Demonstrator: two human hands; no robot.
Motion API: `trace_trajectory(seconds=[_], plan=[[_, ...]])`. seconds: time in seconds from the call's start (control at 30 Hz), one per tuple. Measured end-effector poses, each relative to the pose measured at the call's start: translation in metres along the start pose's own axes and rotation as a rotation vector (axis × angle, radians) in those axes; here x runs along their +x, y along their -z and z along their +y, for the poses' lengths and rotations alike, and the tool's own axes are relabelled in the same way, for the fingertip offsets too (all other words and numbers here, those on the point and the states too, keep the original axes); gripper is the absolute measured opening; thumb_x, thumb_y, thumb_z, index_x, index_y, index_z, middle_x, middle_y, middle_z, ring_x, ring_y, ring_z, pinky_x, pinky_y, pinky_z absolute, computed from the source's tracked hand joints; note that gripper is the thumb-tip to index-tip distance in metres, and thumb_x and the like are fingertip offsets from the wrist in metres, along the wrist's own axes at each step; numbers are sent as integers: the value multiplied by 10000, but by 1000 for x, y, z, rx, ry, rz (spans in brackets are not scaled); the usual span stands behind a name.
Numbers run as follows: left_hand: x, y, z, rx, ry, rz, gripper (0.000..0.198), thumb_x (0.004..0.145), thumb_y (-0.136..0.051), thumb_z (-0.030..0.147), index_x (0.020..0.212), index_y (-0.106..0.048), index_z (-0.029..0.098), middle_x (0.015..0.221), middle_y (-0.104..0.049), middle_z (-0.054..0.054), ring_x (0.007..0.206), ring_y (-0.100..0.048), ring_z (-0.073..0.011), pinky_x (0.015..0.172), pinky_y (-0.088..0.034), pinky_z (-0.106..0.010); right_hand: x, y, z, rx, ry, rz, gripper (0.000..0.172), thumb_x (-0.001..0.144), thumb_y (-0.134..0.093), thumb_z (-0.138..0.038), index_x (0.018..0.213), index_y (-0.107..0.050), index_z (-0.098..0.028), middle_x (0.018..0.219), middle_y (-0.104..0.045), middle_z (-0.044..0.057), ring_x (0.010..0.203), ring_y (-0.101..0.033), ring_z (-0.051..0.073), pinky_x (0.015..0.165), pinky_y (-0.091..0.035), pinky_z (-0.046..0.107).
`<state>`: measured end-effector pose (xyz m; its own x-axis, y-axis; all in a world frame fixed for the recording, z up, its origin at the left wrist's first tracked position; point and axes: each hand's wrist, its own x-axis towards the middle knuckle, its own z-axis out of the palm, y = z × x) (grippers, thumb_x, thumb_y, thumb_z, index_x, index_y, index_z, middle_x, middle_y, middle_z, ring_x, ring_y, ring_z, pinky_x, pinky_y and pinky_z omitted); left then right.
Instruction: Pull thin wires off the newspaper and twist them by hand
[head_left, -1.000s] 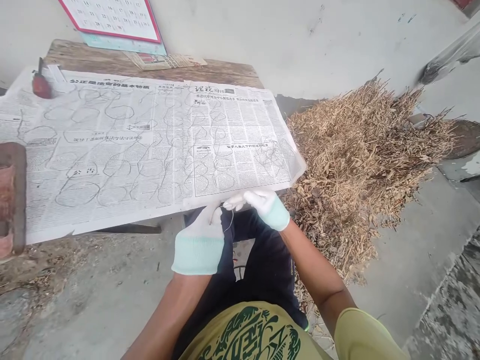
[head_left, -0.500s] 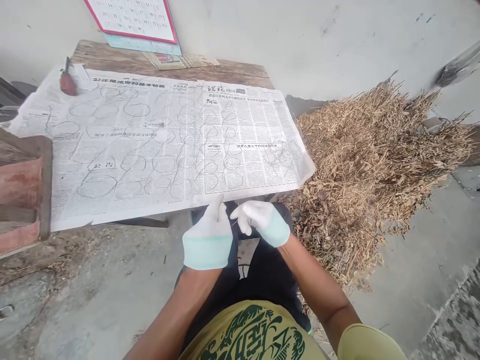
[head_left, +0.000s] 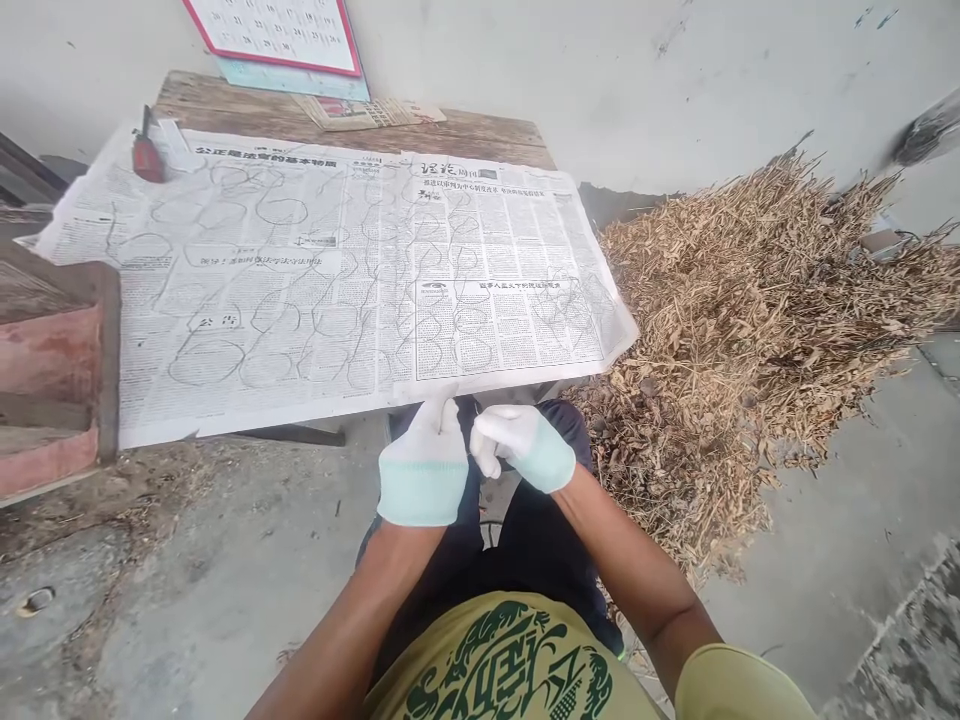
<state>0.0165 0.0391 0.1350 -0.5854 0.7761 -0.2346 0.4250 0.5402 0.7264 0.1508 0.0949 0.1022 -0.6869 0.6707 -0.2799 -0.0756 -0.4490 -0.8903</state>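
Both my hands wear white gloves with mint cuffs and meet just below the front edge of the newspaper. My left hand point(head_left: 426, 460) is closed, thumb pressed against the fingers. My right hand point(head_left: 521, 445) is curled in a pinch close beside it. A thin dark wire barely shows at the fingertips; most of it is hidden by the gloves. On the newspaper point(head_left: 517, 225) lie several thin wire loops point(head_left: 281, 212) in rows. A tangled bunch of wire point(head_left: 574, 310) rests near the sheet's right end.
A red-handled tool point(head_left: 148, 158) lies at the table's far left. Behind the sheets, a wooden tabletop point(head_left: 495, 138) borders the wall, with a calendar point(head_left: 277, 35) above. A wooden chair point(head_left: 56, 370) stands at left. Dry stalks point(head_left: 720, 350) are heaped on the floor at right.
My hands stay close together, and the right fingers have curled in more. The whole view has shifted slightly, so the table appears a little further right.
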Motion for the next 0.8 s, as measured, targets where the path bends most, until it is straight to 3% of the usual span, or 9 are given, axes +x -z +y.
trace_trajectory(seconds=[0.17,0.37,0.6,0.8], plan=[[6,7,-3,-39,-2,-174,462,983,-505,424,1399,-678,320,638,-709,53,626,-689,-182,780,-522,-311,2,0,-12,-178,-21,178,278,938,-624,-327,724,-677,-157,580,-666,9,489,-570,102,527,-477,224],[1,2,-7,-69,59,-205,488,995,-450,439,1406,-669,293,610,-699,75,560,-672,-143,748,-552,-291,8,-3,-16,-314,-17,290,177,886,-666,-299,815,-745,-157,614,-668,-12,518,-584,91,516,-465,203],[-5,-3,-18,-108,19,-293,447,997,-429,418,1291,-729,266,530,-647,77,508,-658,-146,673,-559,-288,2,8,-31,-510,38,186,187,902,-674,-313,875,-782,-162,609,-635,-28,555,-558,95,550,-442,216],[2,3,-13,-81,-22,-319,437,975,-508,389,1355,-689,273,867,-806,41,815,-764,-156,942,-556,-318,1,14,-37,-624,71,111,192,929,-629,-265,831,-758,-161,628,-627,-35,576,-545,90,620,-440,220]])
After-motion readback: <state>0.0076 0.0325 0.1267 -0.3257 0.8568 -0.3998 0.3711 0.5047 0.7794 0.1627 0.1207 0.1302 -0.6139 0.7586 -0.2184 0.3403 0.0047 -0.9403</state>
